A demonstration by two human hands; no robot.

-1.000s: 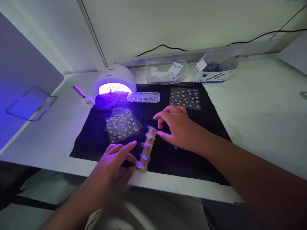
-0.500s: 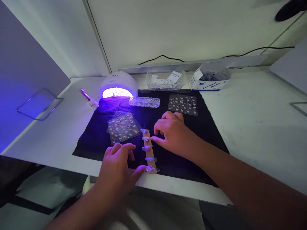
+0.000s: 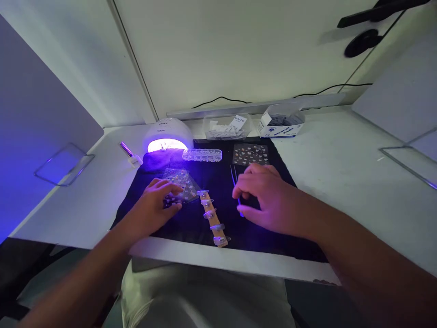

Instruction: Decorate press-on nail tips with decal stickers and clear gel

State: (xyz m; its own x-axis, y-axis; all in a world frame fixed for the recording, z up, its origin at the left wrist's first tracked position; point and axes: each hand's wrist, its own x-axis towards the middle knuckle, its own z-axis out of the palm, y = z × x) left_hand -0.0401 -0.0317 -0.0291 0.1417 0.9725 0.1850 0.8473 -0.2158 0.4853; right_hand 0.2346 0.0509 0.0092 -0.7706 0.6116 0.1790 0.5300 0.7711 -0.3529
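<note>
While the lamp glows violet at the back of the mat, the scene counts out like this:

Left hand [image 3: 155, 203]: fingers spread and laid flat on the near sticker sheets [image 3: 179, 184], pinching nothing.

Right hand [image 3: 264, 196]: fingers curled loosely downward over the tweezers [image 3: 235, 182]; whether they grip them cannot be told.

Tweezers: one pair, lying on the black mat [image 3: 293, 237], their upper tip showing beyond the fingertips.

Nail-tip stick [image 3: 212, 217]: one wooden stick between the two hands, touched by neither, carrying five clear nail tips in a row.

Sticker sheets: a small overlapping stack under the left hand, exact count unclear; one more single sheet [image 3: 250, 154] at the far side of the mat.

UV nail lamp [image 3: 167, 134]: one, lit.

Divided clear case [image 3: 201, 155]: one, just beside the lamp.

Alcohol pads box [image 3: 282, 126]: one, open, beyond the mat.

Clear tub [image 3: 227, 126]: one, holding white packets.

Small bottle [image 3: 130, 153]: one, lying left of the lamp.
</note>
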